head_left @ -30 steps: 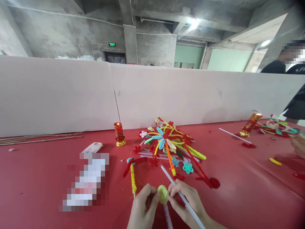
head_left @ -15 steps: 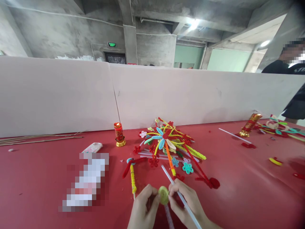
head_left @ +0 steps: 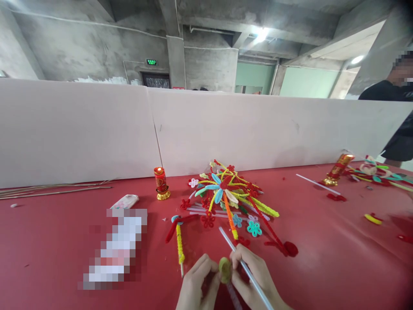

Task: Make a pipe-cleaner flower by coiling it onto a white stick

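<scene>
Yellow-green disc (head_left: 225, 270) low ctr over red bench (head_left: 325, 280), turned more edge-on vs. a moment ago & a touch to R. L hand (head_left: 200, 282) & R hand (head_left: 263, 273) grips pinch opp. edges, R also w/ pale stick (head_left: 253, 280); prob. mid-handling.

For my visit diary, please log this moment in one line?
Left hand: pinching round yellow-green fuzzy disc | Right hand: holding slim pale straight stick | Ahead: multicoloured fuzzy flower pile
</scene>
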### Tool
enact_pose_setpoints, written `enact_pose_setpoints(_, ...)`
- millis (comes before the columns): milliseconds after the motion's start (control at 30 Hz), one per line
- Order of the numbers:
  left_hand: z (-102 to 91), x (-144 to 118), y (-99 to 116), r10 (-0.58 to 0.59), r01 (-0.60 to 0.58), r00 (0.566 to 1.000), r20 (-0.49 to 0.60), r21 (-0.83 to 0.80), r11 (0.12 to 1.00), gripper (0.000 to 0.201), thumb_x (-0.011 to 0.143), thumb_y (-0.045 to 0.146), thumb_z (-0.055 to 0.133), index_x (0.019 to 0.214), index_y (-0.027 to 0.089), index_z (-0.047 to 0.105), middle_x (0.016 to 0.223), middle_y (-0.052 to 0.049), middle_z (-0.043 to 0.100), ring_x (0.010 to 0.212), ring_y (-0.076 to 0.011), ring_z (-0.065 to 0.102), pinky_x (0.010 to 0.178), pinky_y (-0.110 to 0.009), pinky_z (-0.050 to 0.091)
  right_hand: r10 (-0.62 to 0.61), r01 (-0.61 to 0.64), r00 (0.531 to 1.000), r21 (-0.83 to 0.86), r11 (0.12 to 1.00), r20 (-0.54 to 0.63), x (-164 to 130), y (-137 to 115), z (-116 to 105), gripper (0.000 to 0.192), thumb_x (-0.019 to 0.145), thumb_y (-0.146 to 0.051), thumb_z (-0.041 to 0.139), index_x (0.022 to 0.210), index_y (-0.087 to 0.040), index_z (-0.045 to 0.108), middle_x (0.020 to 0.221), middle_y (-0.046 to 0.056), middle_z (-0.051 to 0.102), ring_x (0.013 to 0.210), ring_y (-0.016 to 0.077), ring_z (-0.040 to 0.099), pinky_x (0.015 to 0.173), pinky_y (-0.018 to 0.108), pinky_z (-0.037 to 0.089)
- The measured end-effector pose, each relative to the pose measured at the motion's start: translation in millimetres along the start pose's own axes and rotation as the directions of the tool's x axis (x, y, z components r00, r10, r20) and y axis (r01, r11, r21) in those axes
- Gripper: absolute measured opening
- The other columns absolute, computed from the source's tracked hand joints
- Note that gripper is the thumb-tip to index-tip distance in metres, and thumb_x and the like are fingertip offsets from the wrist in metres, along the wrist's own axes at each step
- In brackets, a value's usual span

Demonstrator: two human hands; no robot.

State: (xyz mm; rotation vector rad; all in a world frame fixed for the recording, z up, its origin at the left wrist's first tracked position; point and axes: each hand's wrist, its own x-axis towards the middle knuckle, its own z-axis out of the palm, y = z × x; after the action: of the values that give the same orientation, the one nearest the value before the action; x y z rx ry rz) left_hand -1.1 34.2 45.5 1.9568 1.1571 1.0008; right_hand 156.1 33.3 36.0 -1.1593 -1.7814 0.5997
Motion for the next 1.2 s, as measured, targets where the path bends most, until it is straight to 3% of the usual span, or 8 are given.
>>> enact_pose_setpoints(233, 5.6, 1, -8, -0.187, 0.175, 0.981, -0.039, -0.221, 0.960, 0.028, 0.082, 0.041, 0.043, 0.064, 0.020, 0.045, 0.062, 0.002, 0.045, 0.058, -0.0126, 0.041, 0.056, -0.022, 0.037, 0.021, -0.021, 1.000, 0.044, 0.999, 0.003, -1, 2, -1, 0.010, 0.078, -0.017, 0.046, 0.071, -0.022, 0.040, 0.064, -0.004, 0.047, 0.056, 0.0114, 0.048, 0.055, 0.020, 0.041)
enact_pose_setpoints(467, 5.3, 4, -6, -0.260, 0.256, 0.965, 0.033, -0.331, 0.908, 0.039, 0.077, 0.055, 0.045, 0.061, 0.020, 0.042, 0.060, 0.004, 0.039, 0.057, -0.0119, 0.035, 0.055, -0.022, 0.035, -0.032, 0.036, 0.999, 0.151, 0.988, -0.027, 2, -4, -4, 0.011, 0.078, -0.018, 0.047, 0.071, -0.022, 0.040, 0.066, -0.003, 0.048, 0.056, 0.0107, 0.048, 0.054, 0.018, 0.041)
enact_pose_setpoints(1067, 5.7, 3, -7, -0.216, 0.231, 0.973, 0.082, -0.310, 0.922, 0.037, 0.080, 0.051, 0.044, 0.061, 0.019, 0.042, 0.061, 0.004, 0.040, 0.058, -0.0114, 0.035, 0.055, -0.021, 0.033, 0.065, -0.065, 0.998, 0.166, 0.984, 0.009, 3, -8, -7, 0.014, 0.075, -0.016, 0.049, 0.067, -0.021, 0.039, 0.061, -0.004, 0.047, 0.054, 0.0102, 0.045, 0.052, 0.019, 0.038)
enact_pose_setpoints(1200, 5.9, 3, -8, -0.235, 0.238, 0.971, 0.050, -0.340, 0.910, 0.037, 0.080, 0.051, 0.044, 0.062, 0.019, 0.042, 0.061, 0.004, 0.040, 0.058, -0.0113, 0.035, 0.055, -0.021, 0.034, 0.076, -0.069, 0.997, 0.216, 0.974, -0.021, 3, -2, -5, 0.015, 0.077, -0.019, 0.051, 0.068, -0.022, 0.039, 0.064, -0.004, 0.050, 0.056, 0.0105, 0.049, 0.053, 0.018, 0.041)
